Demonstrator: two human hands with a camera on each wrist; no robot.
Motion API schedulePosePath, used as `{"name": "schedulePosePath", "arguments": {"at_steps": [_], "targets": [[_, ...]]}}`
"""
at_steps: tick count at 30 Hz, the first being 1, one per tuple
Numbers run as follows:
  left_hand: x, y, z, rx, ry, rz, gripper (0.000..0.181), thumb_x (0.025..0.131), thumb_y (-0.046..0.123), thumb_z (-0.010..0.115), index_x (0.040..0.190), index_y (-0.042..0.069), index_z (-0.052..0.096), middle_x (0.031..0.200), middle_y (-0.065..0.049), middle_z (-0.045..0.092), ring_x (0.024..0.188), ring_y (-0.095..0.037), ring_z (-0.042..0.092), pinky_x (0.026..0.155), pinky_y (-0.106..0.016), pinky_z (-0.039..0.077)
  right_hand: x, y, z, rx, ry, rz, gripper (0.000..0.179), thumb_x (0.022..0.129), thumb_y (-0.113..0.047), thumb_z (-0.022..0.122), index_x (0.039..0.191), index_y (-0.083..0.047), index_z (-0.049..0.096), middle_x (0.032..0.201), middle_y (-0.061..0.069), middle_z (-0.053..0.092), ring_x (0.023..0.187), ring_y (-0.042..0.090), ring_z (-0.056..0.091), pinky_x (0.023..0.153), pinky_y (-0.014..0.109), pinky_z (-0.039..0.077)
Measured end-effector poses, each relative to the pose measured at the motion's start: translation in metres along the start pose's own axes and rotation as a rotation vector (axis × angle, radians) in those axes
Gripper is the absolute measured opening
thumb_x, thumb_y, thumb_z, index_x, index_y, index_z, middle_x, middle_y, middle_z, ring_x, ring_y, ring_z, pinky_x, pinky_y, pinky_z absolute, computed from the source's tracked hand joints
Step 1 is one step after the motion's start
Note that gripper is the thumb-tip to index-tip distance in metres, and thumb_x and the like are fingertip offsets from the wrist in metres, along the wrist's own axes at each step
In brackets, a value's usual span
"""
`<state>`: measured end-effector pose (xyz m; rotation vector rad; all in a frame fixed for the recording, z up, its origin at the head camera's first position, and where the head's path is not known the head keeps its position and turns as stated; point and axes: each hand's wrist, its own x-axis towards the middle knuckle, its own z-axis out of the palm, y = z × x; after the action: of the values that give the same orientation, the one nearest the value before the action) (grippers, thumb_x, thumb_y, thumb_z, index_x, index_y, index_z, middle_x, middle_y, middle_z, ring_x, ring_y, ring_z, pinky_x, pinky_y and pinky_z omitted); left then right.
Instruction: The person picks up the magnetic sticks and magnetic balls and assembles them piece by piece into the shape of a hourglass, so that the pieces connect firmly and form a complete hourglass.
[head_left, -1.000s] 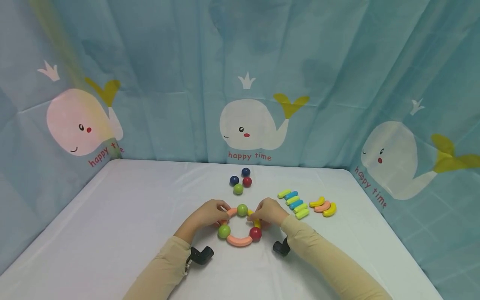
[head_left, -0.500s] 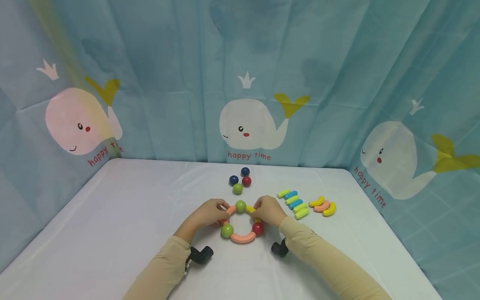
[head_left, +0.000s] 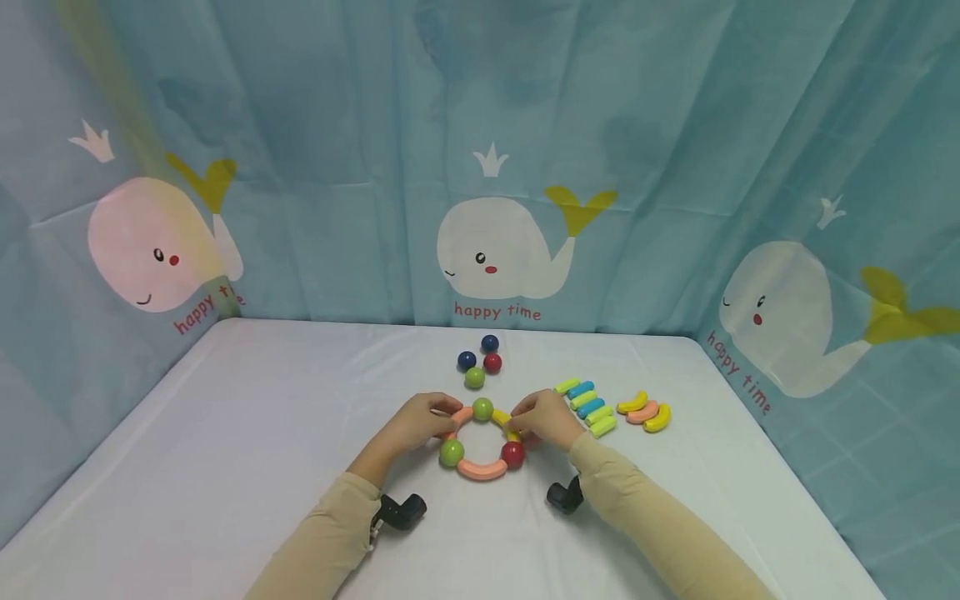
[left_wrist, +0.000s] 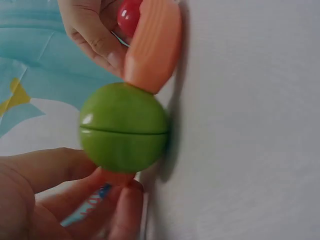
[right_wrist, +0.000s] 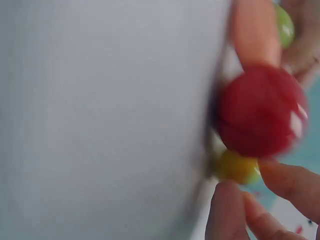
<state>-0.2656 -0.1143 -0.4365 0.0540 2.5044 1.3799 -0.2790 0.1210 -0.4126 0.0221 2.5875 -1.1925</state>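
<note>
On the white table, a ring joins two green balls [head_left: 482,409], a red ball [head_left: 513,454] and curved sticks. My left hand [head_left: 420,423] pinches the orange curved stick [head_left: 462,415] on the ring's left side, just beyond the nearer green ball [left_wrist: 124,127]. With thumb and fingers, my right hand [head_left: 547,419] pinches the yellow curved stick [right_wrist: 237,167] on the right, behind the red ball. A second orange curved stick [head_left: 482,472] closes the ring's near side between green and red balls. Fingers partly hide both held sticks.
Behind the ring lie two dark blue balls [head_left: 467,360], a red ball [head_left: 492,363] and a green ball [head_left: 475,377]. Several short green and blue sticks [head_left: 591,407] are lined up to the right, beside yellow and orange curved sticks [head_left: 657,417]. A printed curtain [head_left: 337,250] stands behind the table.
The ring has shifted slightly away from the person, swinging right and then back left. My right hand has moved a little right and away, staying at the yellow stick; the left hand has barely moved.
</note>
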Motion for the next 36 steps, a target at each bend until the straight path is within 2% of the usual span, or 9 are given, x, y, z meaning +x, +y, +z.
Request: {"name": "schedulePosePath", "arguments": {"at_steps": [3,6,9,12,15,19,28,32,36], "targets": [[0.001,-0.001,-0.002,-0.011,-0.028,-0.040,0.036,0.087,0.019,0.071,0.120,0.006,0.066,0.106,-0.009,0.069,0.081,-0.015,0.065,0.073,-0.028,0.057,0.007,0.007,-0.022,0.026,0.096,-0.041,0.025,0.086,-0.016,0.077,0.107,-0.003,0.073,0.102,0.011,0.072,0.084,0.020,0.065,0.081,0.032,0.058],[0.002,-0.002,-0.002,-0.011,-0.054,-0.064,0.032,0.087,0.020,0.071,0.114,0.003,0.067,0.091,-0.008,0.069,0.075,-0.014,0.064,0.068,-0.026,0.057,0.021,0.024,-0.051,0.016,0.171,-0.100,0.030,0.087,-0.017,0.075,0.113,-0.002,0.071,0.112,0.014,0.072,0.096,0.024,0.065,0.091,0.039,0.055],[0.003,-0.005,-0.001,0.001,-0.055,-0.067,0.029,0.089,0.021,0.070,0.111,0.002,0.069,0.085,-0.007,0.069,0.073,-0.014,0.064,0.065,-0.024,0.057,0.033,0.043,-0.076,0.024,0.167,-0.114,0.036,0.089,-0.019,0.073,0.120,-0.001,0.068,0.122,0.017,0.069,0.110,0.029,0.062,0.100,0.045,0.050],[0.002,-0.006,0.000,-0.001,-0.047,-0.068,0.029,0.090,0.022,0.070,0.110,0.001,0.069,0.083,-0.007,0.069,0.072,-0.014,0.064,0.064,-0.024,0.057,0.042,0.058,-0.090,0.050,0.124,-0.079,0.041,0.089,-0.021,0.073,0.125,-0.003,0.065,0.131,0.018,0.063,0.121,0.033,0.057,0.108,0.051,0.043],[0.001,-0.007,0.000,-0.021,-0.052,-0.069,0.030,0.089,0.021,0.070,0.111,0.001,0.068,0.084,-0.007,0.069,0.072,-0.014,0.064,0.064,-0.024,0.057,0.047,0.065,-0.095,0.052,0.082,-0.052,0.044,0.088,-0.021,0.074,0.127,-0.004,0.064,0.134,0.017,0.061,0.128,0.035,0.053,0.113,0.054,0.037],[0.001,-0.008,0.001,-0.051,-0.051,-0.072,0.031,0.089,0.019,0.070,0.113,0.000,0.067,0.084,-0.008,0.068,0.071,-0.014,0.064,0.064,-0.025,0.058,0.051,0.067,-0.096,0.024,0.052,-0.034,0.044,0.087,-0.021,0.074,0.127,-0.005,0.065,0.132,0.015,0.064,0.127,0.034,0.053,0.114,0.055,0.035],[-0.002,-0.007,0.000,-0.057,-0.050,-0.083,0.031,0.089,0.020,0.070,0.113,0.000,0.066,0.084,-0.007,0.068,0.071,-0.014,0.064,0.063,-0.023,0.057,0.065,0.068,-0.097,-0.026,0.035,0.007,0.032,0.087,-0.022,0.075,0.116,-0.007,0.072,0.126,0.014,0.067,0.122,0.032,0.055,0.111,0.054,0.038],[-0.002,-0.006,0.000,-0.062,-0.046,-0.081,0.031,0.089,0.019,0.070,0.113,0.000,0.066,0.084,-0.007,0.068,0.071,-0.014,0.063,0.063,-0.024,0.057,0.073,0.069,-0.098,-0.076,0.022,-0.014,0.030,0.085,-0.024,0.077,0.110,-0.009,0.074,0.123,0.013,0.068,0.119,0.032,0.057,0.110,0.053,0.039],[-0.002,-0.006,-0.001,-0.070,-0.046,-0.074,0.030,0.089,0.018,0.070,0.112,0.001,0.066,0.083,-0.007,0.068,0.071,-0.014,0.063,0.063,-0.025,0.057,0.078,0.068,-0.098,-0.088,0.011,-0.019,0.029,0.084,-0.026,0.078,0.107,-0.009,0.075,0.117,0.012,0.070,0.111,0.029,0.059,0.103,0.048,0.045]]}}
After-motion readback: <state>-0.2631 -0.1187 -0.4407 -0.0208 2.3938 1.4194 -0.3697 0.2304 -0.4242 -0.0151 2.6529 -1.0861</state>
